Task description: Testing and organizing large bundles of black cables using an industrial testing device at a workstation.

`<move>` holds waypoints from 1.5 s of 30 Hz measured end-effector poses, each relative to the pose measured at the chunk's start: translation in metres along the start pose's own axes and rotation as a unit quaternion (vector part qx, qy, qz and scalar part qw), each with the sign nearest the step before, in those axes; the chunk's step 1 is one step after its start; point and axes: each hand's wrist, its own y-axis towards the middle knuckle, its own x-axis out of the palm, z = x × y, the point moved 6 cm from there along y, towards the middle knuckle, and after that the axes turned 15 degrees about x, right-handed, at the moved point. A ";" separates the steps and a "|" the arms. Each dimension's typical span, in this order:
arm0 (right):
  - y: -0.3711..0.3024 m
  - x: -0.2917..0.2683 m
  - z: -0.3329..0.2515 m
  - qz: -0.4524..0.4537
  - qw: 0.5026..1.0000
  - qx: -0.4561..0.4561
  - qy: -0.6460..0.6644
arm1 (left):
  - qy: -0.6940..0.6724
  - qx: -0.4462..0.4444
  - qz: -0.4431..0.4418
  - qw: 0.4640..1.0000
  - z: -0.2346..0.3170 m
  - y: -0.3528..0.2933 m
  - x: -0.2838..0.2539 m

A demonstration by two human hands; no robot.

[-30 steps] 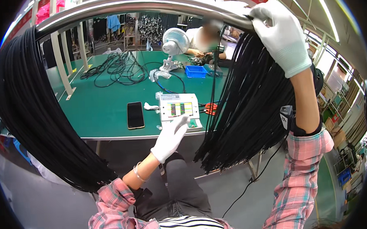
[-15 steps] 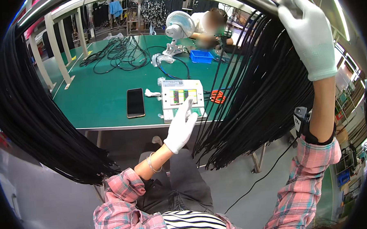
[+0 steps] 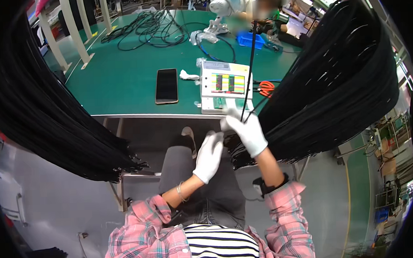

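Note:
My right hand [image 3: 248,134], in a white glove, is closed on a thin black cable [image 3: 251,62]. This cable hangs from above and crosses in front of a white tester box [image 3: 226,83] with a lit coloured screen. Just left of it and lower, over my lap, is my gloved left hand [image 3: 209,160]. Its fingers are bent and smeared by motion, so what they hold, if anything, does not show. To the right hangs a thick bundle of black cables [image 3: 333,82]. Another black bundle [image 3: 35,109] hangs on the left.
A dark phone [image 3: 167,86] lies on the green table [image 3: 117,87], left of the box. Orange coiled cable [image 3: 266,89] lies right of it. Farther back are loose black cables [image 3: 151,30], a white fan [image 3: 226,2], a blue bin [image 3: 251,40] and another person.
My right hand has come down from the overhead rail, bringing one cable away from the right bundle. My left hand has drawn back from the tester screen toward my lap. The view has tilted downward.

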 end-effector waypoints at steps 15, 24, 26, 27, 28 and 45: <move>-0.089 0.019 0.058 -0.022 0.867 -0.181 -0.463 | -0.421 -0.350 0.070 0.834 -0.079 -0.050 0.050; -0.030 -0.009 0.113 0.128 0.981 0.086 -0.113 | -0.233 -0.193 0.007 0.953 -0.021 -0.019 0.027; -0.023 -0.008 0.121 0.091 0.984 0.148 0.037 | -0.235 -0.177 0.027 0.955 -0.020 -0.011 0.022; -0.022 -0.009 0.112 0.088 0.986 0.124 0.067 | -0.238 -0.163 0.048 0.956 -0.017 -0.005 0.018; -0.019 -0.015 0.105 0.099 0.989 0.081 0.072 | -0.254 -0.161 0.072 0.951 -0.014 -0.004 0.013; 0.001 -0.036 0.054 0.205 0.978 0.031 0.012 | -0.352 -0.245 0.074 0.900 -0.019 0.057 -0.002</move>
